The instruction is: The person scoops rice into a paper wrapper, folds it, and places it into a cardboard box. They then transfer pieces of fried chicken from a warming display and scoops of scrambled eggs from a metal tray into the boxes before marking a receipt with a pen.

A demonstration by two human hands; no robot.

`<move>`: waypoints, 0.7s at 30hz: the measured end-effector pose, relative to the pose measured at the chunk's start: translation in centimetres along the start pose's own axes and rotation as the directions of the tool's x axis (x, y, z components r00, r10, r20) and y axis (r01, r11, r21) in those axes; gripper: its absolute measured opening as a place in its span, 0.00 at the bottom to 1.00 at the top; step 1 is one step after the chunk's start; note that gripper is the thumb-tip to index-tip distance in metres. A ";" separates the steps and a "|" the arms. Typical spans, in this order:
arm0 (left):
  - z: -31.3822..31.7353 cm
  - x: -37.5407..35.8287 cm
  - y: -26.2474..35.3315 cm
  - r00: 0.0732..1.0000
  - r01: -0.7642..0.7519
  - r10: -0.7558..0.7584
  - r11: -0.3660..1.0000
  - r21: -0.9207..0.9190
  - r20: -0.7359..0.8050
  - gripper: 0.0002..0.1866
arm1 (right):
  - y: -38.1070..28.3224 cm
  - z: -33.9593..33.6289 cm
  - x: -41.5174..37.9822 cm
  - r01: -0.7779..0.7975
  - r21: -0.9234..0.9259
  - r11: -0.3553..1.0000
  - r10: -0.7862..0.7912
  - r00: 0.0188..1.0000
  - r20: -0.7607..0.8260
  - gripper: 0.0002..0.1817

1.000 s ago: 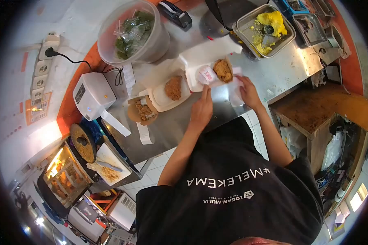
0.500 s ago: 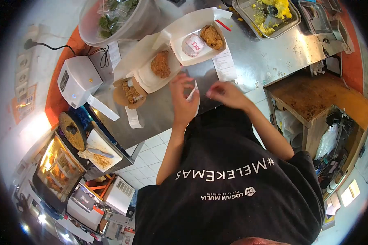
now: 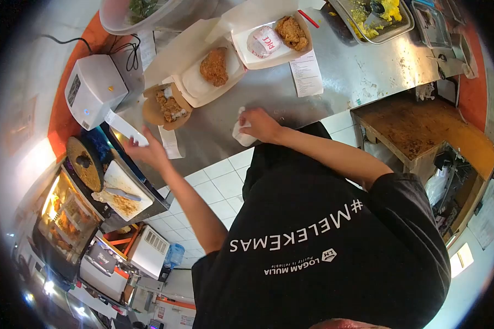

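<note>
My left hand (image 3: 149, 152) reaches to the white receipt strip (image 3: 125, 127) that hangs from the receipt printer (image 3: 97, 90). Thumb and fingers are apart around the strip's loose end; whether they touch it is not clear. Near the counter's front edge, my right hand (image 3: 262, 125) is closed on a crumpled white paper (image 3: 243, 136). Before me lie an open box with a piece of fried chicken (image 3: 214, 67), another with wrapped rice (image 3: 263, 42) and fried chicken (image 3: 291, 34), and a small brown box (image 3: 153, 112) of chicken pieces (image 3: 170, 105).
One receipt (image 3: 306, 75) lies beside the rice box, another (image 3: 171, 143) under the brown box. A metal tray (image 3: 343, 19) with yellow food stands at the back right. A white board with a knife (image 3: 123, 194) is at the left. A plastic tub (image 3: 132, 23) stands at the back left.
My left hand has moved left from the counter's middle to the printer's receipt strip. My right hand has moved left and now holds the white paper that was at my left hand.
</note>
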State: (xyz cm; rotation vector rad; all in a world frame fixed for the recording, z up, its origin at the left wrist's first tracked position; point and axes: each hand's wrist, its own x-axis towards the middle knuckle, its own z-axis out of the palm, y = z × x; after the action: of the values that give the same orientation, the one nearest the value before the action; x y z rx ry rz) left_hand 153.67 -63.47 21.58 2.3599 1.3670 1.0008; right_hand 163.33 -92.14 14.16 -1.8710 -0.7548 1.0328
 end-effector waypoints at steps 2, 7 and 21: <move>0.6 3.3 -1.5 0.913 0.271 -0.201 0.949 -0.158 0.356 0.29 | -1.3 0.8 1.2 0.098 -0.030 0.995 -0.097 0.994 0.044 0.16; 0.6 5.6 -0.3 0.526 0.630 -0.248 0.756 -0.177 0.813 0.37 | -3.5 1.7 2.7 0.243 0.066 0.968 -0.245 0.969 0.032 0.28; -3.2 1.7 -0.8 0.692 0.222 -0.112 0.973 -0.063 0.713 0.16 | -5.5 5.2 5.5 0.101 -0.210 0.973 -0.087 0.993 0.074 0.37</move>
State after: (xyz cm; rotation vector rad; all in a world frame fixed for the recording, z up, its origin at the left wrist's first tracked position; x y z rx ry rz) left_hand 151.57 -62.07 24.25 2.0964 1.1058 0.0738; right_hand 160.86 -83.18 15.48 -1.9684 -1.0170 0.9875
